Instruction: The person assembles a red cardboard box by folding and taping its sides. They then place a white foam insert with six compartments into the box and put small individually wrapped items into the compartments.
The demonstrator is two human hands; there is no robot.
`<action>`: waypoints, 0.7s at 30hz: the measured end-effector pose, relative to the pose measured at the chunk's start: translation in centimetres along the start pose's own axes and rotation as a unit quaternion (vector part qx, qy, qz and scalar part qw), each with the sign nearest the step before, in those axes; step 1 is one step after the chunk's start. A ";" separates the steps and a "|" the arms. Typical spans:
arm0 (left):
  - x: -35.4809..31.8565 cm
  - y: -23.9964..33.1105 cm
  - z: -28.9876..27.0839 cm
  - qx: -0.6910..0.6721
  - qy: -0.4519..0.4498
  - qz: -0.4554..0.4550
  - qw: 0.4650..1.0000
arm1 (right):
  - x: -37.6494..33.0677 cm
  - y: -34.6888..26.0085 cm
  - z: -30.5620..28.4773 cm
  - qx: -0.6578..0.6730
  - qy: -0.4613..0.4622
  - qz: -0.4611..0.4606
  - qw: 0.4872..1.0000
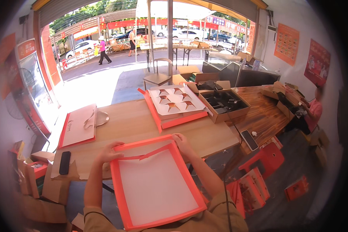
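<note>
In front of me I hold a shallow box tray (152,185) with orange-red walls and a pale inside, tilted at the table's near edge. My left hand (110,152) is closed on its far left corner. At the far right corner my right hand (180,142) grips the rim. A narrow orange strip (145,152) sags across the inside near the far wall. Beyond it on the table lies an orange box (183,122) with a white insert (178,101) on top. Several brown-orange cutouts show in that insert.
A pale gift bag (79,125) and a black phone (65,162) lie left. An open carton (226,112) of dark items stands right, near another phone (249,140). Orange boxes (253,185) lie on the floor. A seated person (314,112) handles cartons at the right.
</note>
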State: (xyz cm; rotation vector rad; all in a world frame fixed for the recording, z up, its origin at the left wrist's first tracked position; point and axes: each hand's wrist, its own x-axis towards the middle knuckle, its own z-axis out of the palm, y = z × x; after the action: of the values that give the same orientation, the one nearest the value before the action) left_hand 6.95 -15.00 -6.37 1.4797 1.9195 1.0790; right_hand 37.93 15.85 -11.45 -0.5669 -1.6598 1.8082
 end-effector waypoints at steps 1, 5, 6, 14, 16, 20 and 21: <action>0.6 -0.6 0.2 -0.009 -0.001 0.007 1.000 | 0.2 0.0 -0.2 -0.038 0.008 -0.014 0.999; 1.6 -0.6 0.8 -0.012 0.005 0.018 1.000 | 1.1 -1.3 -0.5 -0.093 0.031 -0.012 0.995; 1.7 -1.2 1.1 -0.018 0.019 0.010 1.000 | 1.2 -1.5 -0.5 -0.084 0.031 0.005 0.996; 1.8 -4.1 1.6 0.026 0.090 -0.070 0.993 | 2.7 0.2 -1.0 -0.074 0.004 0.010 0.997; 1.7 -3.3 1.8 0.046 0.087 -0.087 0.991 | 2.6 -0.2 -1.0 -0.083 -0.001 0.021 0.996; 1.7 -1.8 1.9 0.083 0.076 -0.104 0.988 | 2.2 -0.8 -1.0 -0.102 -0.023 0.023 0.994; 1.7 -0.9 1.9 0.099 0.068 -0.107 0.987 | 2.1 -0.9 -1.1 -0.117 -0.029 0.014 0.993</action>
State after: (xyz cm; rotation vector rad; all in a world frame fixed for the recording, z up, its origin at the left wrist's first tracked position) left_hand 7.40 -12.91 -8.05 1.2895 2.2796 0.9349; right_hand 37.30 18.15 -10.46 -0.6470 -1.9276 1.6735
